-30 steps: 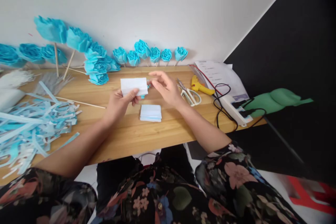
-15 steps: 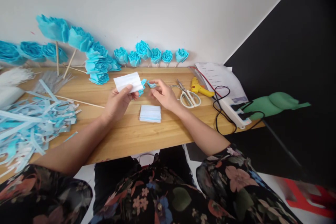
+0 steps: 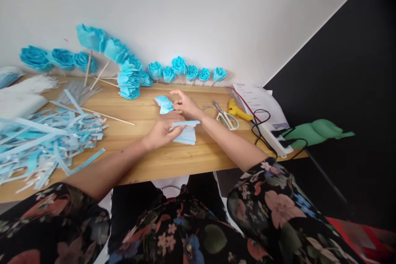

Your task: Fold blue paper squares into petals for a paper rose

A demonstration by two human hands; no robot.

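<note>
My left hand [image 3: 162, 131] pinches a folded pale-blue and white sheet [image 3: 185, 123], seen nearly edge-on. Under that sheet lies a small stack of pale sheets [image 3: 185, 135], partly covered. A crumpled light-blue piece [image 3: 163, 104] shows just beyond my left hand. My right hand [image 3: 187, 105] has its thumb and fingertips closed at the right edge of this blue piece, with one finger stretched out above it.
Blue paper flowers [image 3: 130, 78] on sticks lean along the wall. Cut strips [image 3: 62, 140] heap at the left. Scissors [image 3: 227, 119], a yellow glue gun [image 3: 239, 110], a power strip [image 3: 274, 136] and cables are at the right.
My left hand has moved right and down, over the stack, and its sheet has turned edge-on. My right hand now meets the light-blue piece. The camera view has shifted.
</note>
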